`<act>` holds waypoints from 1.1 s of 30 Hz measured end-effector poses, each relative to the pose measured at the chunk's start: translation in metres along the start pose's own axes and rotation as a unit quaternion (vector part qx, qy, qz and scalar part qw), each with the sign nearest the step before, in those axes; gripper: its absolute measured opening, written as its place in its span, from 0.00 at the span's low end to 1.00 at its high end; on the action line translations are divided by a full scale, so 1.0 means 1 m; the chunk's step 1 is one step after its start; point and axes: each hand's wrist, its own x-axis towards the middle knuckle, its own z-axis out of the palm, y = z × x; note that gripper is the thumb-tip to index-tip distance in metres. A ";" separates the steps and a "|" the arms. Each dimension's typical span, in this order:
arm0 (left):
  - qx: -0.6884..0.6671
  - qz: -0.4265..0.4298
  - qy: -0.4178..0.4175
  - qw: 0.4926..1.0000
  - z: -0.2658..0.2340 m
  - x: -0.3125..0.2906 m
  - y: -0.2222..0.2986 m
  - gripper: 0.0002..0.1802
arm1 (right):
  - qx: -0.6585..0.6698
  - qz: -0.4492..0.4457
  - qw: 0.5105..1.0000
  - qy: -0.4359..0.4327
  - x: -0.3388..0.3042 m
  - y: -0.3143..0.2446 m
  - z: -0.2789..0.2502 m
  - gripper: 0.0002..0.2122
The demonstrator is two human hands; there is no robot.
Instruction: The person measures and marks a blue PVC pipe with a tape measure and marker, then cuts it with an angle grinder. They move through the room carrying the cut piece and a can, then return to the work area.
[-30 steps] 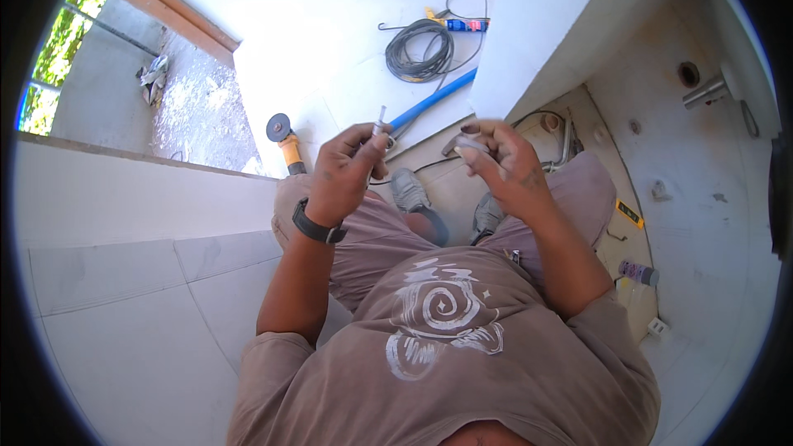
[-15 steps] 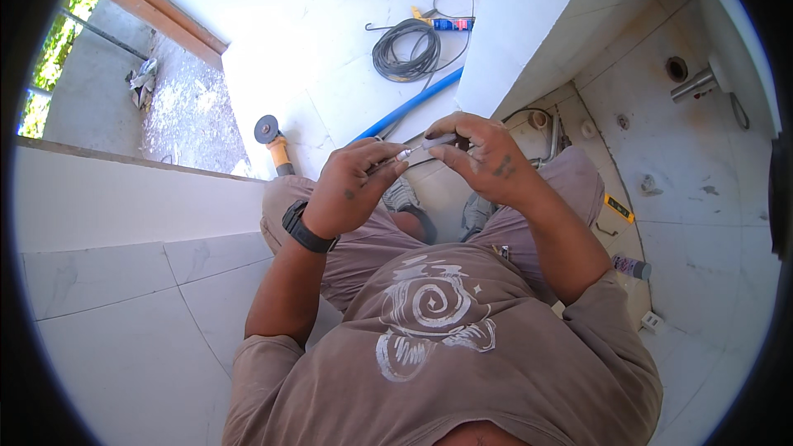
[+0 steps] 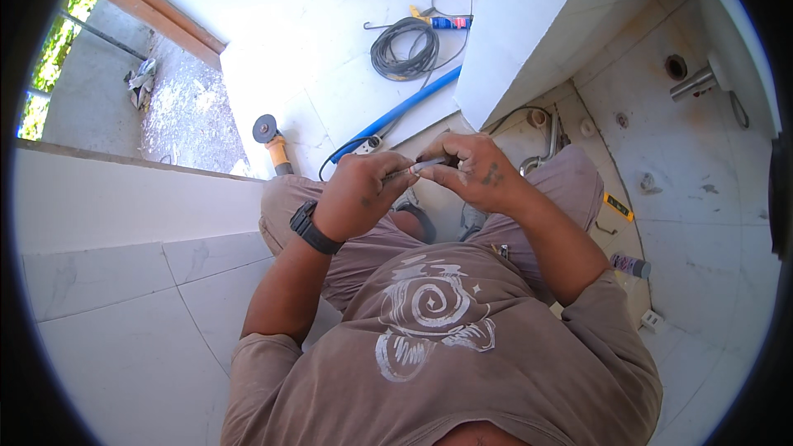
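Both of my hands meet in front of my knees. Between thumb and fingers, my left hand [image 3: 355, 192] pinches a slim pen-like tube with a whitish tip [image 3: 412, 171]; most of it is hidden by the fingers. My right hand [image 3: 481, 167] is closed on a small grey cap-like piece [image 3: 433, 163], its end against the tube's tip. The exact kind of these pieces is too small to tell. A black watch [image 3: 312, 228] sits on my left wrist.
A yellow angle grinder [image 3: 279, 152] stands at the left. Ahead lie a blue pipe [image 3: 405, 111], a coiled black cable [image 3: 380, 56] and a white socket block [image 3: 368, 145]. At the right are a yellow spirit level [image 3: 619, 206], a can [image 3: 630, 265] and a chrome pipe [image 3: 692, 86].
The tube's tip and the grey piece, apart before with a thin point between them, now meet. Both hands have come slightly lower and closer, uncovering the white socket block.
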 end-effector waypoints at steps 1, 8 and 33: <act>0.002 0.004 0.003 1.000 0.003 -0.001 -0.002 0.09 | 0.023 0.006 1.000 0.003 -0.002 0.005 0.003 0.13; 0.169 0.028 -0.081 0.982 0.024 -0.019 -0.024 0.08 | 0.242 0.207 0.945 -0.080 -0.015 0.040 0.038 0.14; 0.155 -0.160 -0.235 0.946 0.011 0.153 -0.147 0.33 | -0.006 0.710 0.695 0.114 -0.054 0.377 -0.008 0.11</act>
